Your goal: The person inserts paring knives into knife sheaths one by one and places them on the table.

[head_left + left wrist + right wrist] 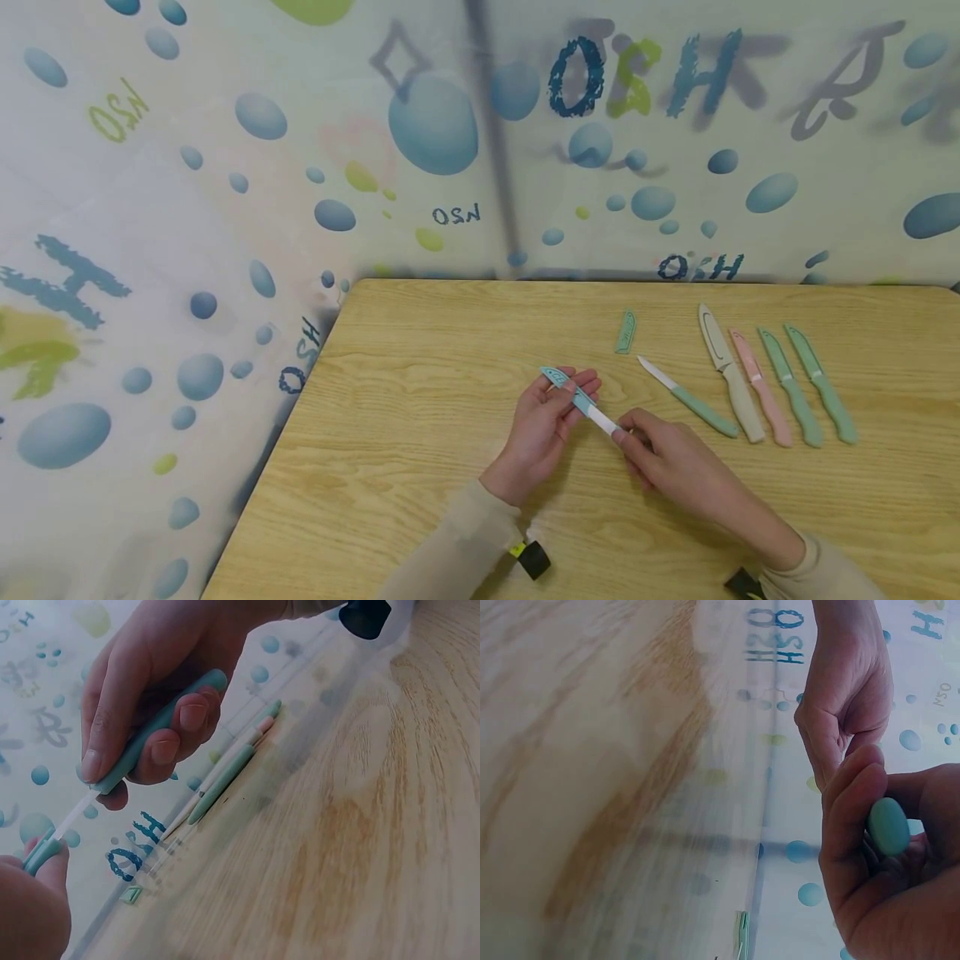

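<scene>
My left hand pinches a light blue-green blade sheath between thumb and fingers, palm turned up. A white knife blade sits partly inside the sheath, its bare stretch showing between my two hands. My right hand grips the handle of this knife, largely covered by the fingers in the head view. From the left wrist view, the green handle runs along the palm under the curled fingers. The handle's rounded end pokes out of the fist in the right wrist view.
Right of my hands lies a green-handled knife with its blade bare. A loose green sheath lies beyond it. Farther right are a large cream knife, a pink knife and two green knives on the wooden table.
</scene>
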`<state>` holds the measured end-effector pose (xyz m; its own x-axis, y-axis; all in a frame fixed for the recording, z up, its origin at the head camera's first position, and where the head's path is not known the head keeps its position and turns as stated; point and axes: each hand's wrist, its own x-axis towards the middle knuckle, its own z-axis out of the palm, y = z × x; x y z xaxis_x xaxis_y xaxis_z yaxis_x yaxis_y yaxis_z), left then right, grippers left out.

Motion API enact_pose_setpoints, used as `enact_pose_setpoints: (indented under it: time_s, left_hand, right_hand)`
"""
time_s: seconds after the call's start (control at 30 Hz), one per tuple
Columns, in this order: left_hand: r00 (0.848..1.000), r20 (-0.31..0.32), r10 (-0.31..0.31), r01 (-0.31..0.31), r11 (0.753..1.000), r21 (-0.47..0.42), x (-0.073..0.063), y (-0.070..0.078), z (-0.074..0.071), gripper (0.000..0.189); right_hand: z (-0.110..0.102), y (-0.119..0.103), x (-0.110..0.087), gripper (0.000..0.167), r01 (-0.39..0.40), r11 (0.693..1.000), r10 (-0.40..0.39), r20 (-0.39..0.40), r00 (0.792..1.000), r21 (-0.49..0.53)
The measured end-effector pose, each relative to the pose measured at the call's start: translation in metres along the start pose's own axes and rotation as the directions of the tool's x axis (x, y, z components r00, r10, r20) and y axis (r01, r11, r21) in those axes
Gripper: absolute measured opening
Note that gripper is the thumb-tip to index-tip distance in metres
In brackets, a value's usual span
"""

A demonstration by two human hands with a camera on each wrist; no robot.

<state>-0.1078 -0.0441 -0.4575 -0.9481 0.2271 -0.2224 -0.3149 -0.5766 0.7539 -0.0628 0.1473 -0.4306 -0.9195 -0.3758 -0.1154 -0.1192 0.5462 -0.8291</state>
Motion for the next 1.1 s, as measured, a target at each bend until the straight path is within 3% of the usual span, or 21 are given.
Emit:
enact_pose_setpoints:
  time_s: [0.6,1.1]
  left_hand:
    - [0.999,0.035,-0.009,0.009,1.000,0.019,-0.0009,-0.0031,0.0042,0.025]
    - [0.999,0.026,-0.018,0.018,1.000,0.008,-0.0004,-0.0030,0.0089,0.030]
  right_hand:
    - [-0.0032,-0.0014,0.0031,0.023,0.002,1.000,-0.002,0.015,1.000,0.028]
    - [-0.0048,-0.0023,0.0072,0.021,-0.002,0.999,0.000,0.025,1.000,0.053]
